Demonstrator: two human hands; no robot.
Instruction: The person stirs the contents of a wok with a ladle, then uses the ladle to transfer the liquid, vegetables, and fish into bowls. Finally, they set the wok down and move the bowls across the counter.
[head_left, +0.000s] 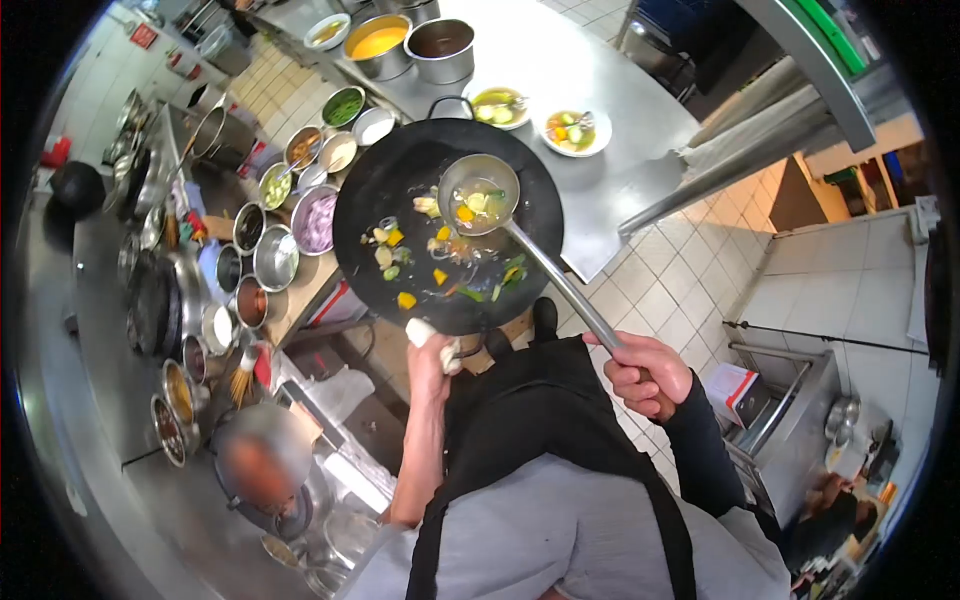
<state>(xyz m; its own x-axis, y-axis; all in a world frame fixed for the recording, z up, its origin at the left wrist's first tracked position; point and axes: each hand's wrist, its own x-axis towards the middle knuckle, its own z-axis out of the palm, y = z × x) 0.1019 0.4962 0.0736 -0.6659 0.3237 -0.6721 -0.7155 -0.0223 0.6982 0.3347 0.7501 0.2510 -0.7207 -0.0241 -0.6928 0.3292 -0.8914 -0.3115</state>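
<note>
My left hand (430, 368) is closed round a white cloth (422, 330) at the near handle of a large black wok (535, 180), which is held up beside a steel table. Yellow, green and pale vegetable pieces (390, 240) lie in the wok with a little liquid. My right hand (650, 374) grips the long handle of a metal ladle (565, 280). The ladle's bowl is over the wok and holds broth with vegetable pieces. Two white bowls of vegetable soup, one bowl (578, 148) nearer and another bowl (497, 122) behind the wok's rim, stand on the table.
The steel table (620, 100) carries a pot of orange liquid (378, 45) and a pot of dark liquid (440, 50). Several ingredient bowls line the left, among them chopped purple onion (318, 220) and chopped greens (343, 106). A metal rail (700, 185) crosses at right.
</note>
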